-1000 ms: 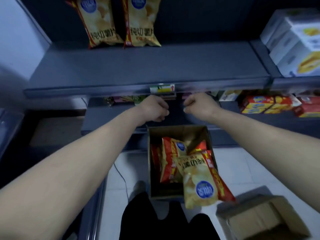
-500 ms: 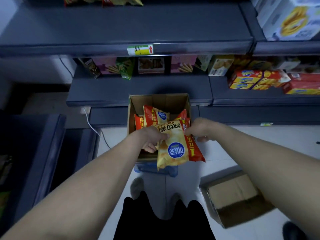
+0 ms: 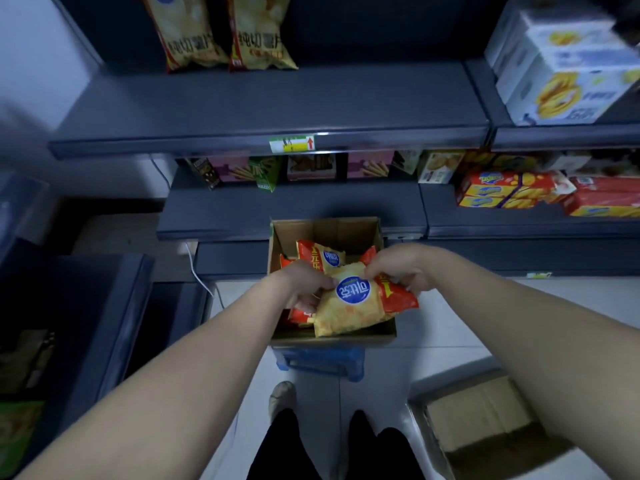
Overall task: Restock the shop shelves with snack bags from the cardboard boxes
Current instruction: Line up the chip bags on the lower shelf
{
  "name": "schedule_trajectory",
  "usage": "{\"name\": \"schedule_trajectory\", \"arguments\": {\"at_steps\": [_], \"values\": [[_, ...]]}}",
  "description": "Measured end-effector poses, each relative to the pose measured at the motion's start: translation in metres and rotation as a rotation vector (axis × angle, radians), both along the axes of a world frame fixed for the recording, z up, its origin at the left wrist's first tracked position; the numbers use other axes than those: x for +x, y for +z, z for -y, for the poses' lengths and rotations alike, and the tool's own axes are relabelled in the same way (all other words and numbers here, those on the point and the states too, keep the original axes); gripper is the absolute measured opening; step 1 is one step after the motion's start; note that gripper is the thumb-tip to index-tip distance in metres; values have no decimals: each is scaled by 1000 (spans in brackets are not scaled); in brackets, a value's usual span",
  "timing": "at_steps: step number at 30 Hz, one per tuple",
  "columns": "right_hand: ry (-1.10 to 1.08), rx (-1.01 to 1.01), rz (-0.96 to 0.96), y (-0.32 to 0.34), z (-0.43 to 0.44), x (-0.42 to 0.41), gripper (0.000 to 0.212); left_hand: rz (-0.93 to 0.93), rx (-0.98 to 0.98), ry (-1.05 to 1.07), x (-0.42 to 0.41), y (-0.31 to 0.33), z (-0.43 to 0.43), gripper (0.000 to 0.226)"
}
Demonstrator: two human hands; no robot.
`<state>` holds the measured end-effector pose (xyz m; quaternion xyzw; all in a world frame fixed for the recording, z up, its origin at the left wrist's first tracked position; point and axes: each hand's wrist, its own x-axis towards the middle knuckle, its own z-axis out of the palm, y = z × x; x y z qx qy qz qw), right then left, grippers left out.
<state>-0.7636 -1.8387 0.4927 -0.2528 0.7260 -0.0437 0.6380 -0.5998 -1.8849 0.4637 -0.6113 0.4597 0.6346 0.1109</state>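
You hold a yellow-and-red crisp bag [image 3: 353, 306] just above the open cardboard box [image 3: 325, 227]. Your left hand [image 3: 303, 284] has its fingers curled round the bag's left edge, and your right hand [image 3: 398, 268] grips the right edge the same way. More bags of the same kind [image 3: 322, 258] lie in the box beneath it.

Grip the bag by its sealed edges, not its belly, because the air-filled pouch probably crushes easily and the crisps inside would break. Raise it straight up until it is clear of the box walls. The box sits on a blue crate [image 3: 322, 362], and a bag that snags on the rim could shift it.

The round blue logo reads upside down from where you stand. Turn the bag over on the way up so its print reads the same way as the two matching bags [image 3: 256, 32] standing at the back of the grey shelf [image 3: 270, 105] above. The shelf to the right of that pair looks like the natural spot, so stand the bag just beside them with its face outward. Let go only once its bottom edge is on the shelf and it leans back steadily. A light, puffed bag released too soon is likely to tip forward off the edge.
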Motion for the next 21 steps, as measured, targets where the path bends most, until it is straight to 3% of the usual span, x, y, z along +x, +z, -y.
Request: {"name": "schedule_trajectory", "arguments": {"at_steps": [4,8,11,14,16,21], "values": [[66,-177,-14,41,9,-3,65,-93,-107,50,-2,38,17,37],[153,-376,-220,83,25,-4,72,-148,-201,79,-2,83,35,23],[251,-467,-367,120,39,-3,59,-245,-213,37,0,111,47,39],[325,-576,-467,155,52,-1,41,-314,-194,-86,0,132,58,88],[447,-659,-603,174,63,3,39,-299,-263,-179,0,140,67,92],[737,-827,-830,201,87,17,31,-87,-809,-506,0,160,94,100]]}}
